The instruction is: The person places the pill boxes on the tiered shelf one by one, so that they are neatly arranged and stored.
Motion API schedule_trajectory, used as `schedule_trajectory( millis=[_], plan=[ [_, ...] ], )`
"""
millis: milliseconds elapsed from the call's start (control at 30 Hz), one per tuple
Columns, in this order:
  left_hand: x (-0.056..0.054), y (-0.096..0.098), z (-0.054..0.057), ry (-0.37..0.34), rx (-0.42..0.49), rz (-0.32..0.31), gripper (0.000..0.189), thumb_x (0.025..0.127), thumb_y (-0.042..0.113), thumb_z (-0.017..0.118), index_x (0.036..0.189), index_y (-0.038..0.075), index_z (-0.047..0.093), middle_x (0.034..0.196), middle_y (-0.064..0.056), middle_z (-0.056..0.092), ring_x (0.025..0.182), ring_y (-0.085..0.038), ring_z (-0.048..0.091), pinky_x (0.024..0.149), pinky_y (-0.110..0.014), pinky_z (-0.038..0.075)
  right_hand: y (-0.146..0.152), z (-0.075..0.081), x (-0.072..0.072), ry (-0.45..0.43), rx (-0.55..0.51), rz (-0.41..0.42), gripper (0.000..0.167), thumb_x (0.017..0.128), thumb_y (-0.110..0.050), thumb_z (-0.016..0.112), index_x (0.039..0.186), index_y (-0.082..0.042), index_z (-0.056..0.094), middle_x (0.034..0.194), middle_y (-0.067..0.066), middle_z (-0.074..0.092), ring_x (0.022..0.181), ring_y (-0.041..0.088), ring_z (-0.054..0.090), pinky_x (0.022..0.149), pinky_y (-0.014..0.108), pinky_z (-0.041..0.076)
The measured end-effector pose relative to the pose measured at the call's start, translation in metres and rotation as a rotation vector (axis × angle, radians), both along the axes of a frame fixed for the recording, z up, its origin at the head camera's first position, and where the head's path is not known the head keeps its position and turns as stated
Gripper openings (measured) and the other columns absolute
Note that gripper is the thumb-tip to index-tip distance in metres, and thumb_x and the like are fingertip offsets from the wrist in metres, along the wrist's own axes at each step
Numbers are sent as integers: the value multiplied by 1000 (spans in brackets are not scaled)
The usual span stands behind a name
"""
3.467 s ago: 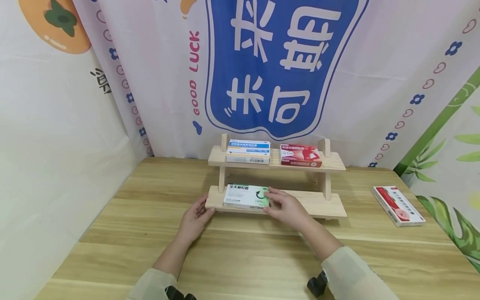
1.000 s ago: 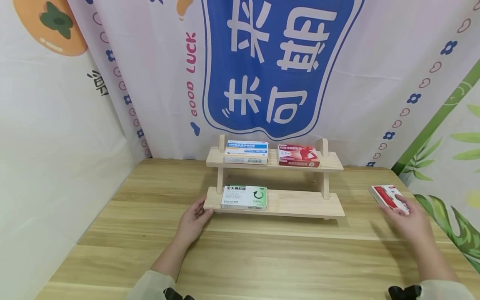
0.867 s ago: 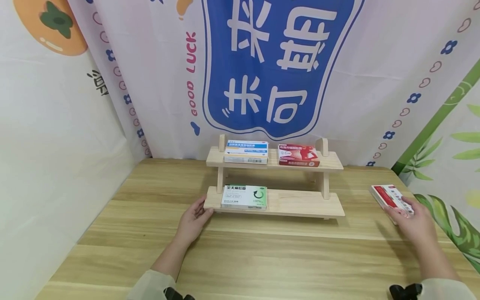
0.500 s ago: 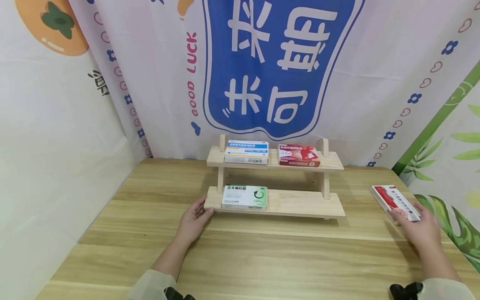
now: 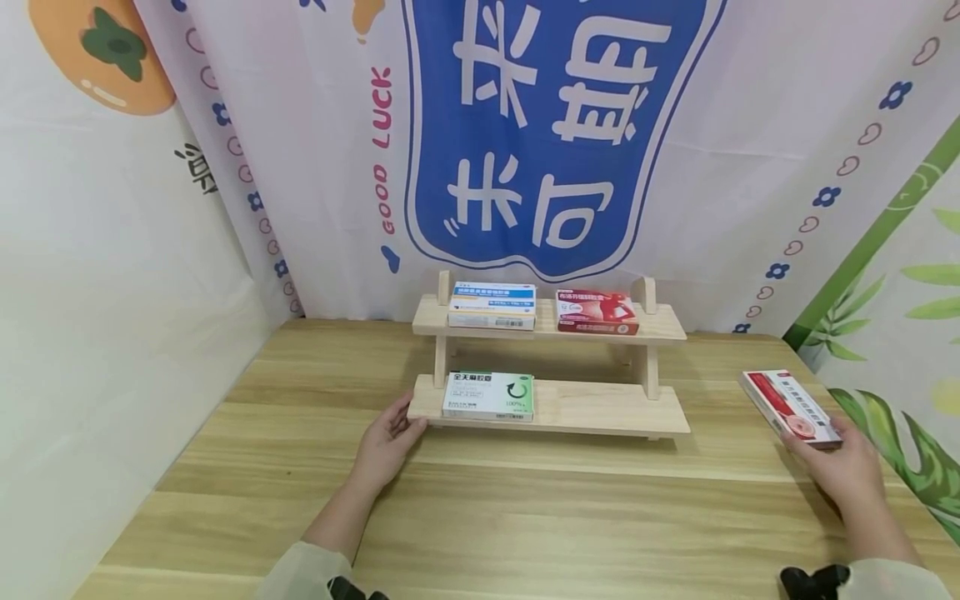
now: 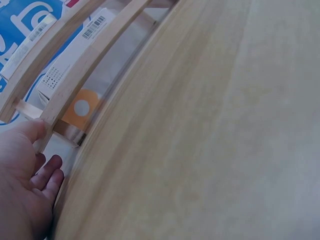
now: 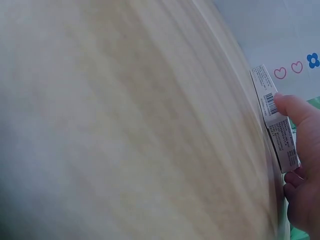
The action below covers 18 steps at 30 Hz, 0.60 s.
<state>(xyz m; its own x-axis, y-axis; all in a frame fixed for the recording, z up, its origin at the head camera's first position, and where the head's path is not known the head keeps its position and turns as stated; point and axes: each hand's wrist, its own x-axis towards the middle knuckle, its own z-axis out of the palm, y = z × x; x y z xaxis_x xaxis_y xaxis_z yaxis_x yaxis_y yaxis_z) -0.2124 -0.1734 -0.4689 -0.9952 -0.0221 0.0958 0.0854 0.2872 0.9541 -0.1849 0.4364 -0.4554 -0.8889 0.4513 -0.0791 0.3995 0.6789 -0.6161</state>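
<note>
On the table stands a two-tier wooden display rack. My left hand grips the left end of its lower shelf, thumb at the front edge. A green-and-white medicine box lies on that shelf, just right of this hand. At the table's right side, my right hand holds the near end of a red-and-white medicine box between thumb and fingers. The right wrist view shows the thumb against this box's printed long side; the fingers beyond are partly hidden.
The upper shelf bears a blue-and-white medicine box on the left and a red medicine box on the right. Behind the rack hangs a printed curtain. The wooden tabletop spreads in front of it.
My right hand has left the green-and-white box and gone right to the red-and-white one. There it has shifted down to the box's near end. The left hand keeps its place.
</note>
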Motion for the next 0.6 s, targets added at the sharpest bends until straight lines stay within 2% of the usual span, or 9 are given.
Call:
schedule_trajectory(
  millis=[233, 600],
  plan=[
    [0, -1, -1, 7, -2, -6, 57, 96, 10, 62, 146, -2, 39, 150, -23, 42, 138, -34, 44, 115, -45, 39, 0, 0, 1, -5, 78, 38, 98, 93, -54, 55, 149, 14, 12, 147, 44, 18, 131, 62, 21, 106, 72, 27],
    [1, -1, -1, 9, 1, -9, 57, 96, 12, 62, 146, -2, 39, 150, -22, 43, 138, -33, 45, 115, -45, 39, -2, 3, 5, -39, 45, -3, 97, 93, -56, 53, 151, 11, 13, 149, 44, 13, 135, 61, 16, 109, 71, 25]
  ],
)
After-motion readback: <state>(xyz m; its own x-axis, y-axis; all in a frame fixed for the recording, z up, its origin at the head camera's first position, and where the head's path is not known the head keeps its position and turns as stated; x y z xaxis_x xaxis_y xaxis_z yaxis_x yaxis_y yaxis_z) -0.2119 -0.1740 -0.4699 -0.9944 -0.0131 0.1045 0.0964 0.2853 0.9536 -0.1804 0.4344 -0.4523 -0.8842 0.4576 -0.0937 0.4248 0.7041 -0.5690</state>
